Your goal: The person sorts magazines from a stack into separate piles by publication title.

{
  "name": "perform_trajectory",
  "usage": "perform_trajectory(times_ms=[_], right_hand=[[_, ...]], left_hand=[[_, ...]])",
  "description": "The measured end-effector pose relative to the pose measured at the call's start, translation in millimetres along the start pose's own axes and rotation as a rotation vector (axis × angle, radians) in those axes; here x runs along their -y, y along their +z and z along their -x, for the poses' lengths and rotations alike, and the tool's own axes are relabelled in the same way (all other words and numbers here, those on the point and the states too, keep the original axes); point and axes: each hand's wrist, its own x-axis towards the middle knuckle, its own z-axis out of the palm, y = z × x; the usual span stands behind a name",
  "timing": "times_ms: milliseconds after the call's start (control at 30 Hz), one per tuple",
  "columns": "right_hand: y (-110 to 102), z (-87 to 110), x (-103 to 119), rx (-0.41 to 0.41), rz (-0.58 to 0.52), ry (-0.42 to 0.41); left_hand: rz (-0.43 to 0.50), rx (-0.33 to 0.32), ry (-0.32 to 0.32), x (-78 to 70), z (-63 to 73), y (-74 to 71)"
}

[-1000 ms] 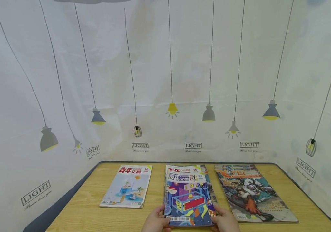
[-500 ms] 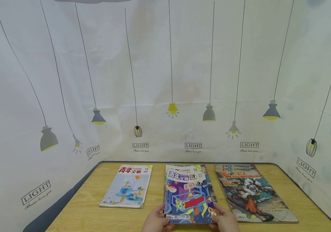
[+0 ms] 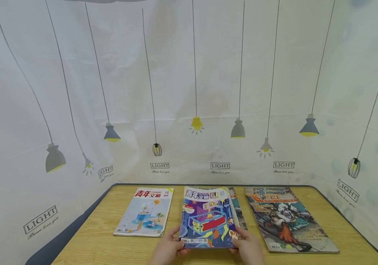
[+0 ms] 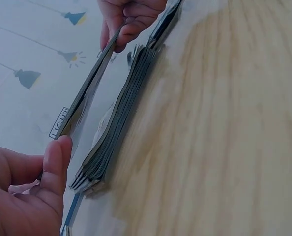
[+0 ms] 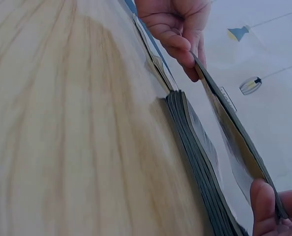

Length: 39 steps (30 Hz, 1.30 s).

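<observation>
A purple magazine [image 3: 205, 221] with a red and blue cover drawing is held in both hands at the middle of the table. My left hand [image 3: 168, 247] pinches its lower left edge. At its lower right edge, my right hand [image 3: 249, 246] pinches with the thumb on the cover. Both wrist views show the magazine [image 4: 89, 86] raised above a stack of magazines [image 4: 120, 120], with a gap between. In the head view it hides most of that stack; only a strip of a dark magazine cover [image 3: 238, 209] shows at the right.
A white magazine [image 3: 145, 213] with a beach picture lies to the left. On the right is a pile of larger comic-style magazines [image 3: 288, 221], their top edges fanned. The wooden table [image 3: 96, 239] is enclosed by a white lamp-print curtain [image 3: 215, 73].
The purple magazine has moved left and away from the front, carried by both hands. It now covers the white magazine heading that showed behind it, and more of the dark cover shows at right.
</observation>
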Motion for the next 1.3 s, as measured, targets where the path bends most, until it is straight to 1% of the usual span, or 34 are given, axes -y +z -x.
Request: perform_trajectory(times_ms=[100,167,333,433,500,633,733,933,1033,1167,1300], right_hand=[[10,-1.4,4,0.022,-0.015,-0.026],[17,-1.8,6,0.053,-0.045,-0.034],[40,-0.6,12,0.087,-0.108,-0.036],[58,0.7,14,0.094,-0.116,-0.063],[70,1.8,15,0.106,-0.124,-0.071],[93,4.3,20,0.153,-0.128,-0.042],[110,6.0,22,0.185,-0.128,-0.014],[143,10.7,22,0.255,-0.170,-0.024],[157,12.6,21,0.286,-0.193,-0.013],[175,13.0,20,0.309,-0.205,0.007],[188,14.1,21,0.329,-0.204,0.014]], left_hand=[[0.026,0.019,0.001,-6.6,1.1,-11.5],[0.051,0.027,0.006,-10.1,1.6,-19.2],[0.118,0.025,0.025,-16.1,2.6,-41.1],[0.136,0.033,0.049,-16.2,2.6,-58.8],[0.129,0.032,0.073,-14.7,2.6,-72.1],[0.112,0.026,0.103,-12.8,2.1,-99.6],[0.102,0.029,0.098,-13.9,2.6,-119.2],[0.101,0.063,0.085,-18.1,4.5,-156.5],[0.103,0.077,0.074,-19.7,6.0,-174.3],[0.093,0.048,0.043,-20.0,7.1,-192.4],[0.066,-0.003,0.018,-20.1,6.7,-202.8]])
